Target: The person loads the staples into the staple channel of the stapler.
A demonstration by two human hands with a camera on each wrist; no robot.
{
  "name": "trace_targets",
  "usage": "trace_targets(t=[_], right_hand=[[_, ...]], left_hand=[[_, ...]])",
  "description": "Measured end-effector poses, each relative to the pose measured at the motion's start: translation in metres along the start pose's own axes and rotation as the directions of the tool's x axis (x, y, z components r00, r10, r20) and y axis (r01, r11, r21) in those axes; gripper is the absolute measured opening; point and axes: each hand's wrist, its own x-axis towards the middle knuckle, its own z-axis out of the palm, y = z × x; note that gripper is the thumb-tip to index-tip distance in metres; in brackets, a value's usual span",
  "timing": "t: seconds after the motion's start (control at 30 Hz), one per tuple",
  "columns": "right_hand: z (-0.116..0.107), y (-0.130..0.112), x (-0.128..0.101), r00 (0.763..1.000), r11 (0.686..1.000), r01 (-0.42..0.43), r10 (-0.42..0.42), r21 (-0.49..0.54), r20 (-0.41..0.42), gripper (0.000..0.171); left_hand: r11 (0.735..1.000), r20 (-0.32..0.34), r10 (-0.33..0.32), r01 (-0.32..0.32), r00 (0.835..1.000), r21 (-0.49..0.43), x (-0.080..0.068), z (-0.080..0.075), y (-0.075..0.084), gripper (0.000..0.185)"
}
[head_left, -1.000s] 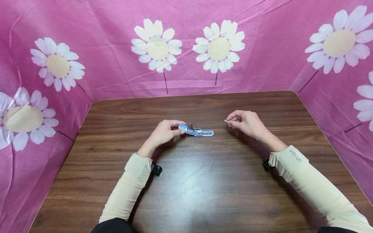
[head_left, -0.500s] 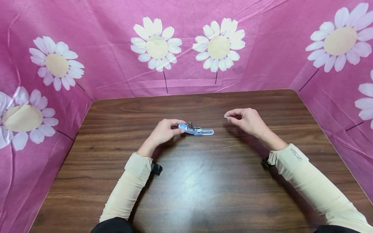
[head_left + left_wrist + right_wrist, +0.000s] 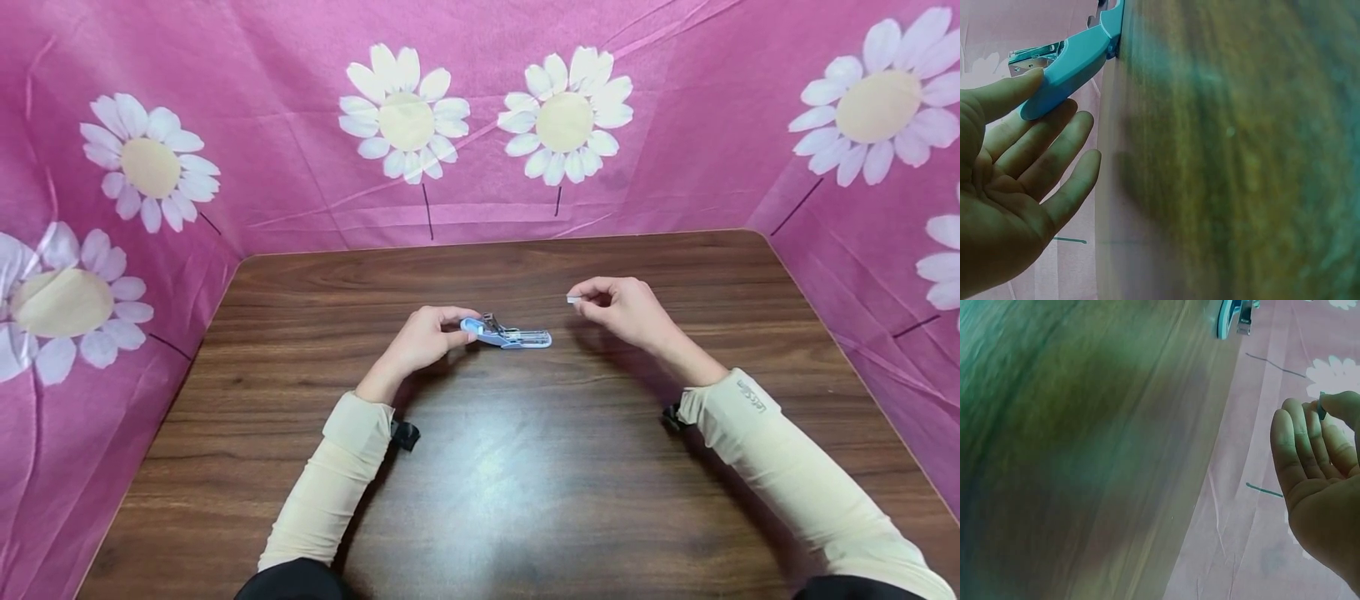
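Observation:
A light blue stapler (image 3: 492,336) lies opened out on the table, its metal staple channel (image 3: 528,337) pointing right. My left hand (image 3: 423,340) pinches its left end between thumb and fingers. In the left wrist view the thumb presses one side of the blue stapler (image 3: 1075,65), and the lower fingers stay extended. My right hand (image 3: 628,308), raised to the right of the stapler and apart from it, pinches a small silver strip (image 3: 573,299) that looks like staples. The right wrist view shows that strip (image 3: 1322,406) as a dark piece at the thumb tip.
The brown wood-grain table (image 3: 480,500) reaches back to a pink cloth (image 3: 285,167) printed with white daisies, which stands around the far edge and both sides. A black wrist strap (image 3: 405,435) is on the left arm.
My right hand has moved slightly left and away from me, bringing the silver strip closer to the stapler. The left hand and the stapler stay almost where they were.

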Motion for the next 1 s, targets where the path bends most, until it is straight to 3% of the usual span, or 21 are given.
trace_targets(t=[1.0], right_hand=[[0.025, -0.012, 0.006, 0.994, 0.996, 0.084, -0.081, -0.027, 0.073, 0.015]], left_hand=[[1.0, -0.007, 0.002, -0.002, 1.0, -0.01, -0.001, 0.0, 0.0, 0.028]])
